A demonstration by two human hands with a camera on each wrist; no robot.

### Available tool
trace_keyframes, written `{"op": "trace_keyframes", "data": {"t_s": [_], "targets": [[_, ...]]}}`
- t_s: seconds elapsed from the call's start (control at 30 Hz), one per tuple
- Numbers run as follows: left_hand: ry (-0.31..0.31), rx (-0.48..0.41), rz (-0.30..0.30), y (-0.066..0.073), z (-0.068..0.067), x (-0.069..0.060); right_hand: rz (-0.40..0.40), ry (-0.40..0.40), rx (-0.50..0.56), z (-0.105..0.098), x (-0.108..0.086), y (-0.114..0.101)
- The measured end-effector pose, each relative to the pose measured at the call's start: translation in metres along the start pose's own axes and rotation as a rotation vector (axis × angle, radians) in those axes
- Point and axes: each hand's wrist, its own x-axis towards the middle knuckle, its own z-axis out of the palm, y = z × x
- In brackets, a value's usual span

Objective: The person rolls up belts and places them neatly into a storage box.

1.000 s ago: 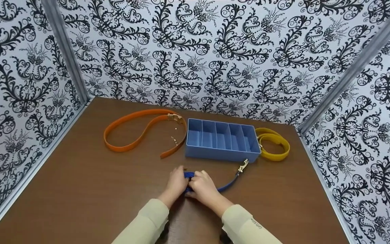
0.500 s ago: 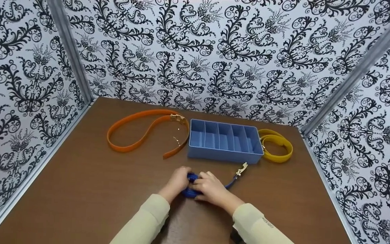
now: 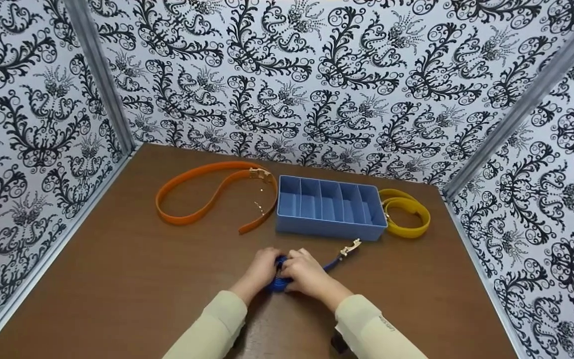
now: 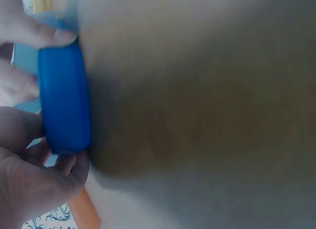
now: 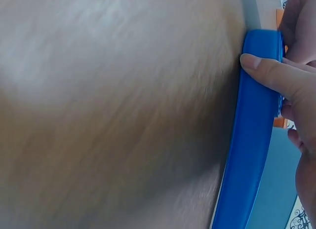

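Observation:
A blue strap (image 3: 279, 285), wound into a coil, stands on edge on the table between both hands. Its free tail runs right to a gold clasp (image 3: 351, 248) in front of the compartment box. My left hand (image 3: 261, 269) grips the coil's left side; in the left wrist view its fingers (image 4: 74, 172) hold the strap's edge. My right hand (image 3: 307, 273) grips the right side, its thumb (image 5: 264, 68) pressing the outer layer in the right wrist view. The hands partly hide the coil in the head view.
Behind the hands is a blue box (image 3: 332, 227) with several compartments. An orange strap (image 3: 187, 219) lies loosely looped to its left, with a gold clasp. A coiled yellow strap (image 3: 409, 232) touches or nearly touches its right side. Patterned walls enclose the brown table (image 3: 142, 289).
The blue strap's free tail has become shorter and straighter, and its clasp has shifted slightly left. My right hand's fingers have shifted on the coil; both hands stay at it.

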Motion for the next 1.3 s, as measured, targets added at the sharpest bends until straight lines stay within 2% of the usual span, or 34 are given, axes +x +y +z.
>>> {"op": "trace_keyframes", "data": {"t_s": [0.13, 0.27, 0.37, 0.47, 0.6, 0.73, 1.03, 1.13, 1.3], "targets": [[0.008, -0.083, -0.063, 0.002, 0.003, -0.004, 0.074, -0.002, -0.022, 0.003, 0.003, -0.007], [0.003, -0.178, -0.233, 0.006, 0.004, -0.005, 0.170, 0.027, -0.017, 0.008, 0.003, -0.014], [0.030, -0.192, -0.354, 0.008, 0.005, -0.004, 0.224, 0.042, -0.010, 0.011, 0.004, -0.019], [0.057, -0.163, -0.390, 0.009, 0.003, -0.005, 0.238, 0.047, -0.002, 0.011, 0.005, -0.021], [0.058, -0.139, -0.358, 0.009, 0.001, -0.005, 0.216, 0.045, 0.000, 0.010, 0.002, -0.018], [0.015, -0.131, -0.321, 0.008, -0.001, -0.004, 0.180, 0.027, -0.004, 0.009, -0.002, -0.012], [-0.069, -0.106, -0.168, 0.000, -0.008, -0.001, -0.020, -0.050, -0.038, -0.004, -0.005, -0.001], [-0.091, -0.119, -0.131, -0.001, -0.010, 0.001, -0.026, -0.071, -0.032, -0.008, -0.004, 0.003], [-0.108, -0.092, -0.086, -0.004, -0.011, 0.005, -0.012, -0.091, -0.012, -0.006, 0.001, 0.005]]}}
